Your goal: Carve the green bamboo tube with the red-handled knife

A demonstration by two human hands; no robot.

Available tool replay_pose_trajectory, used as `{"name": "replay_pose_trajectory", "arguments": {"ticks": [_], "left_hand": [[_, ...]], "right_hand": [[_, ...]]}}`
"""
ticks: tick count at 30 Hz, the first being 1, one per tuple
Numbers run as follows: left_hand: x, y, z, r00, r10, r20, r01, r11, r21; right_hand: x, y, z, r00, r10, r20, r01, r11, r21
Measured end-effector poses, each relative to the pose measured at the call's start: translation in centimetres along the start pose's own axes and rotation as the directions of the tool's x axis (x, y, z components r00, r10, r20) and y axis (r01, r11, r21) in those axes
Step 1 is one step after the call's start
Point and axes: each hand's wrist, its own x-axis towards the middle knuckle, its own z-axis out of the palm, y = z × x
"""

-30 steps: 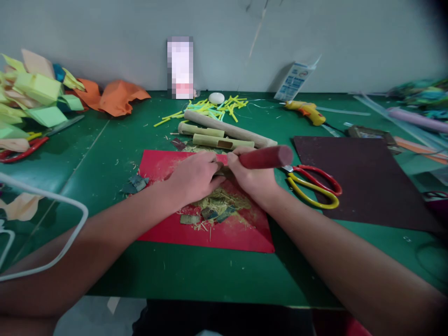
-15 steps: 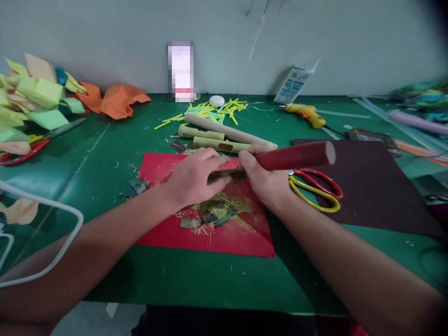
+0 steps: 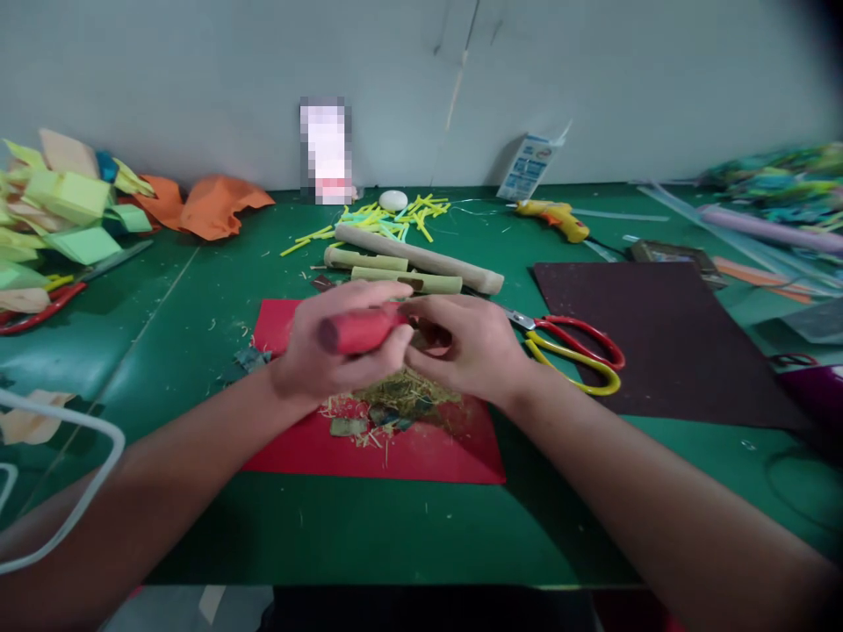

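My left hand (image 3: 309,342) is closed around a red cylinder (image 3: 362,332), its flat dark end pointing left and towards me. My right hand (image 3: 464,338) has curled fingers meeting the cylinder's other end, which is mostly hidden behind them. Both hands are above a red sheet (image 3: 448,452) strewn with fibre shavings and small dark scraps (image 3: 382,416). Just beyond the fingers lie two pale tubes with notches, a nearer one (image 3: 435,283) and a farther one (image 3: 365,259). Scissors (image 3: 576,355) with one red and one yellow handle lie right of my right hand.
A long pale stick (image 3: 421,257) lies behind the tubes, near yellow and green strips (image 3: 369,219). A yellow glue gun (image 3: 557,219) sits at the back. Dark brown sheet (image 3: 659,351) lies right; folded papers (image 3: 72,193) and orange paper (image 3: 217,206) are left, a white frame (image 3: 109,474) nearest.
The red cylinder has gone from pointing right out of my right hand to pointing left in my left hand. My right hand has turned, fingers now at its far end. The view has shifted slightly.
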Motion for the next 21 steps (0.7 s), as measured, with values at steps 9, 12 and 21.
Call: {"name": "replay_pose_trajectory", "arguments": {"ticks": [9,12,21], "left_hand": [[0.5,-2.8,0.9,0.928,-0.358,-0.103,0.343,0.929,-0.139],[0.5,-3.0,1.0,0.929,-0.358,-0.094,0.342,0.927,-0.152],[-0.2,-2.1,0.6,0.929,-0.322,0.182,0.366,0.869,-0.334]], "right_hand": [[-0.2,4.6,-0.7,0.981,-0.033,0.193,0.042,0.998,-0.047],[-0.4,4.8,-0.3,0.965,-0.056,0.256,0.068,0.997,-0.037],[-0.4,4.3,-0.2,0.95,-0.082,0.301,0.021,0.979,0.201]]}}
